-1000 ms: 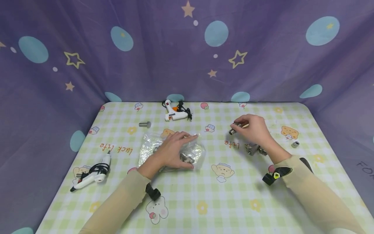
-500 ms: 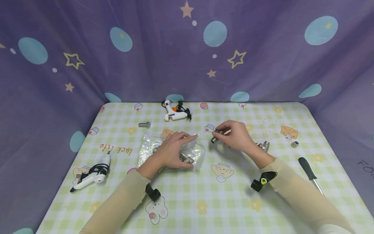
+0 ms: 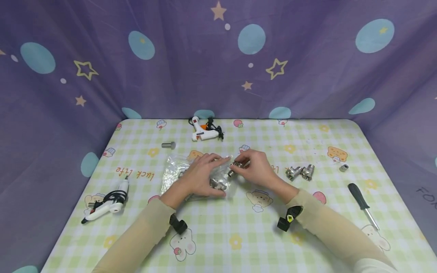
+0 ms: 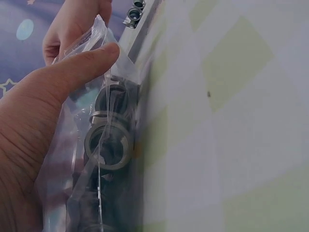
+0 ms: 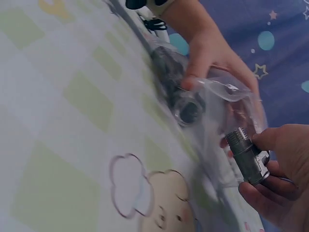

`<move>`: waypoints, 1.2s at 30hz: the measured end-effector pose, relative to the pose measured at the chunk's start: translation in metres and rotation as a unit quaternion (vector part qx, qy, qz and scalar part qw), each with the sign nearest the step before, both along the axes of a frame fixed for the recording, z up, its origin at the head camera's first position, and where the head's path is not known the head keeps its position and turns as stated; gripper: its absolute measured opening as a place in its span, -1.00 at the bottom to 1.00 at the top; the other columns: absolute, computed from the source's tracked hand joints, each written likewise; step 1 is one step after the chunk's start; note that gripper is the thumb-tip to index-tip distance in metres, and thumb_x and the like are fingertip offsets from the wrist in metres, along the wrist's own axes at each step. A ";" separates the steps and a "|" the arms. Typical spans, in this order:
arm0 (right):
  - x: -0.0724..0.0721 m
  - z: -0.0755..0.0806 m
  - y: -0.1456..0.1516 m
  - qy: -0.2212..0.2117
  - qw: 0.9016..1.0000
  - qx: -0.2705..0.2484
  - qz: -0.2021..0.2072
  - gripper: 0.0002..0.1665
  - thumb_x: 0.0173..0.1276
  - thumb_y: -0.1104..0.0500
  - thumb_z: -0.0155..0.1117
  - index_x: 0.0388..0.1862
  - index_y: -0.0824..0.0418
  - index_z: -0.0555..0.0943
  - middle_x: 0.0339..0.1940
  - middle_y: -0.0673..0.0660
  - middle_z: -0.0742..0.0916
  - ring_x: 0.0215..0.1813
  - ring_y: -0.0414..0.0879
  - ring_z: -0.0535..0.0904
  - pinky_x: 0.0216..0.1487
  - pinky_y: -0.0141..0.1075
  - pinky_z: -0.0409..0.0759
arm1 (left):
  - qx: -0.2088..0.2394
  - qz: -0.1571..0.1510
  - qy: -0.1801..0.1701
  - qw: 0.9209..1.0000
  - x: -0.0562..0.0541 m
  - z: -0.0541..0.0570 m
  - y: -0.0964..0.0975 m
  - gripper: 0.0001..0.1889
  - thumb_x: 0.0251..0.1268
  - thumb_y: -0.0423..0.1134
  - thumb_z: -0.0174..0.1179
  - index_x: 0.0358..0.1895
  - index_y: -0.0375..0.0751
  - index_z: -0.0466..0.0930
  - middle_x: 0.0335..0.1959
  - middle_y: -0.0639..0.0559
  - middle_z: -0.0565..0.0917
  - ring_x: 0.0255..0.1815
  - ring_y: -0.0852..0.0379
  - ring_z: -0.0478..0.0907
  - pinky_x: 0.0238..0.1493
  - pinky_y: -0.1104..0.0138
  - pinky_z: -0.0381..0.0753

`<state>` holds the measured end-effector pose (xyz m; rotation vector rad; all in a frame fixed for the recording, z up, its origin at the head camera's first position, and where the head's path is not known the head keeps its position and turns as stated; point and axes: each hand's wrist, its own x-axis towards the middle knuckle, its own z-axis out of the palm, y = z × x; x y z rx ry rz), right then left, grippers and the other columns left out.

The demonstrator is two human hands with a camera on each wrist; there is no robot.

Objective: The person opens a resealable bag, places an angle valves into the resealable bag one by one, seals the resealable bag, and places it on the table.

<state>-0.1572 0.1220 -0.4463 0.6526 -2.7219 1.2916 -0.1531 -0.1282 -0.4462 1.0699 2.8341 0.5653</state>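
Observation:
My left hand [image 3: 202,178] spans a clear plastic bag [image 3: 171,176], thumb on the near side and fingers over the far side. Metal pipe fittings [image 4: 108,145] show inside the bag in the left wrist view. Between thumb and fingers my right hand [image 3: 256,168] pinches a threaded metal pipe fitting [image 5: 246,157], right at the bag's mouth. In the right wrist view the bag's film [image 5: 217,130] stands apart beside this fitting, whose threaded end points toward the bag.
Two tee fittings [image 3: 293,173] lie right of my right hand. Farther right are a small metal piece [image 3: 343,168] and a screwdriver [image 3: 358,196]. A white glue gun [image 3: 205,133] lies at the back, a soldering iron [image 3: 110,203] at the left. A metal bolt [image 3: 168,145] sits behind the bag.
My right hand has carried the pipe fitting leftward to the bag's mouth, uncovering the two tee fittings and the screwdriver. The left hand has stayed in place on the bag.

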 end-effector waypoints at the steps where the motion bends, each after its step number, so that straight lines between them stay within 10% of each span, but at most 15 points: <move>1: 0.001 -0.001 -0.002 0.004 1.000 0.003 0.002 -0.78 0.30 0.07 0.62 -0.21 0.17 0.83 -0.26 0.06 0.83 -0.28 -0.14 0.80 -0.18 -0.37 0.78 | 0.000 0.000 -0.001 1.000 0.000 0.000 0.000 0.22 -0.20 0.44 0.61 0.67 0.22 0.29 0.34 0.08 0.57 0.30 0.00 0.51 0.42 -0.10 0.48; 17: 0.009 -0.015 -0.026 0.037 0.997 0.069 0.016 -0.91 0.43 0.15 0.47 -0.22 0.13 0.86 -0.38 -0.02 0.83 -0.38 -0.30 0.69 -0.27 -0.43 0.69 | -0.002 0.004 -0.015 1.000 0.002 0.002 0.001 0.22 -0.19 0.43 0.62 0.67 0.22 0.29 0.38 0.08 0.55 0.35 0.00 0.49 0.46 -0.13 0.44; 36: 0.015 -0.015 -0.024 -0.096 0.992 -0.047 0.065 -0.83 0.47 0.38 0.29 -0.21 0.16 0.76 -0.26 0.08 0.86 -0.21 -0.20 0.81 -0.14 -0.44 0.75 | 0.012 0.002 -0.007 1.000 0.001 0.000 0.002 0.24 -0.24 0.42 0.65 0.65 0.15 0.34 0.37 0.06 0.56 0.32 -0.02 0.50 0.42 -0.09 0.47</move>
